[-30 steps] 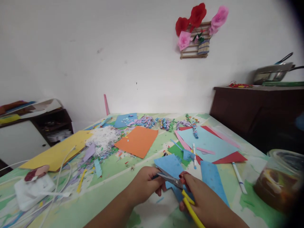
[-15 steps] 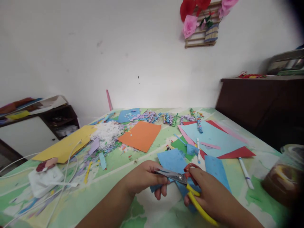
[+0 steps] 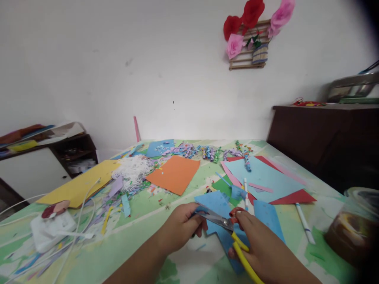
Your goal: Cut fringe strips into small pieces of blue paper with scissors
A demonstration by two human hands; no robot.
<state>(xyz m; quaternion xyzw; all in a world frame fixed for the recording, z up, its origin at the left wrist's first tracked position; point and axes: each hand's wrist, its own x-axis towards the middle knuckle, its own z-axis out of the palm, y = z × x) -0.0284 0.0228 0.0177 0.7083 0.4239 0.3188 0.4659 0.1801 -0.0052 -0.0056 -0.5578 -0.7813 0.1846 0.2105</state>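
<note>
My right hand (image 3: 251, 236) grips a pair of scissors (image 3: 220, 220) with yellow handles, its blades pointing left. A red, ring-like thing (image 3: 237, 213) shows by the right thumb; I cannot tell what it is. At the blade tips, my left hand (image 3: 185, 223) is closed in a pinch on a small piece of blue paper (image 3: 201, 209), mostly hidden by the fingers. Larger blue paper (image 3: 217, 199) lies behind and beneath the scissors, and another blue sheet (image 3: 269, 219) is right of it. A thin blue scrap (image 3: 200, 247) rests on the table below the left hand.
Orange paper (image 3: 174, 173), a yellow sheet (image 3: 79, 183) and a heap of white string (image 3: 133, 171) spread across the table. Light-blue paper (image 3: 266, 175) lies on red sheets. At right are a marker (image 3: 304, 223) and a cup of brown liquid (image 3: 352, 232). A white charger (image 3: 51, 230) with cables sits left.
The blue paper that hung below my left fingers no longer shows there, and a thin blue scrap now lies on the table. My left hand has shifted slightly; the view has tilted up.
</note>
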